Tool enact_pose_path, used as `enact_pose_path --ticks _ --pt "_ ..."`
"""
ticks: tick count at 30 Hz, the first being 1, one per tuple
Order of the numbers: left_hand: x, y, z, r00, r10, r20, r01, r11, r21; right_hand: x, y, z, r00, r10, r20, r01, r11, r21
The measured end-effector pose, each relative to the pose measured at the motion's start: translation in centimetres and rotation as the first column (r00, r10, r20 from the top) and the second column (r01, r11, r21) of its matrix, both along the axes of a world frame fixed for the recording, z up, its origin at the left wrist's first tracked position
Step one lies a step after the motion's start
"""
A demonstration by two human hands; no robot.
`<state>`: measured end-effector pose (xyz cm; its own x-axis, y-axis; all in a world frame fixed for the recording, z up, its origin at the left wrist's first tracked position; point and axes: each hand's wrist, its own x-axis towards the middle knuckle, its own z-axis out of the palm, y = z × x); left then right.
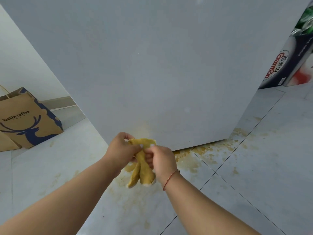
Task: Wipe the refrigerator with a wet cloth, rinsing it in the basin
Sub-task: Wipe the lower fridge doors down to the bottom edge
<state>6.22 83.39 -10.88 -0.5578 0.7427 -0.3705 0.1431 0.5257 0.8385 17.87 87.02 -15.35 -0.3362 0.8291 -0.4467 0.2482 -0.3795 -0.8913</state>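
The grey-white refrigerator (152,65) fills the upper middle of the head view, its flat side facing me, with a faint yellowish smear near its lower edge. In front of that lower edge both hands hold a yellow-stained cloth (143,165). My left hand (120,150) pinches the cloth's top edge. My right hand (162,160) grips the cloth just to the right, and the rest of the cloth hangs down in folds between my wrists. No basin is in view.
Yellow-brown splashes (203,153) stain the grey floor tiles at the refrigerator's bottom corner and under my hands. A brown paper coffee bag (28,119) stands on the floor at the left. A printed dark carton (286,61) stands to the right, behind the refrigerator.
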Motion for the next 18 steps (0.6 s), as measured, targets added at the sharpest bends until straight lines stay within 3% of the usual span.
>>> enact_pose_path --ticks 2,3,5,6,8,10,13,14,16,18 --pt "0.8 -0.1 -0.2 0.998 -0.046 -0.048 0.047 0.999 0.009 0.6 0.3 -1.5 0.970 -0.236 -0.054 0.214 0.941 -0.264" --pt "1.5 -0.1 -0.3 0.993 -0.117 -0.028 0.117 0.993 0.009 1.0 0.3 -2.2 0.945 -0.301 -0.125 0.228 0.885 -0.406" --pt "3.2 0.0 -0.8 0.949 -0.290 0.124 0.292 0.956 0.000 2.2 0.7 -3.2 0.847 -0.421 -0.324 0.127 0.753 -0.646" --pt "3.9 0.0 -1.0 0.912 -0.357 0.202 0.367 0.930 -0.016 2.4 0.7 -3.4 0.793 -0.469 -0.389 0.084 0.716 -0.693" --pt "4.8 0.6 -1.3 0.865 -0.460 0.202 0.475 0.879 -0.035 3.0 1.4 -4.1 0.709 -0.560 -0.430 0.091 0.676 -0.731" --pt "4.3 1.7 -1.0 0.873 -0.485 0.047 0.486 0.874 -0.012 3.9 2.6 -5.2 0.612 -0.674 -0.414 0.178 0.628 -0.758" --pt "1.5 2.9 1.1 0.934 -0.347 -0.087 0.355 0.929 0.109 5.6 5.0 -5.1 0.365 -0.834 -0.413 0.369 0.537 -0.758" --pt "0.3 3.2 2.0 0.953 -0.288 -0.095 0.300 0.941 0.157 6.0 5.9 -4.6 0.346 -0.850 -0.396 0.461 0.522 -0.718" --pt "-1.8 3.5 3.9 0.979 -0.181 -0.097 0.200 0.948 0.250 6.4 7.8 -3.0 0.410 -0.844 -0.346 0.599 0.535 -0.595" --pt "-3.4 3.6 5.6 0.991 -0.104 -0.079 0.125 0.933 0.339 5.9 10.0 -1.2 0.436 -0.827 -0.355 0.631 0.562 -0.535"
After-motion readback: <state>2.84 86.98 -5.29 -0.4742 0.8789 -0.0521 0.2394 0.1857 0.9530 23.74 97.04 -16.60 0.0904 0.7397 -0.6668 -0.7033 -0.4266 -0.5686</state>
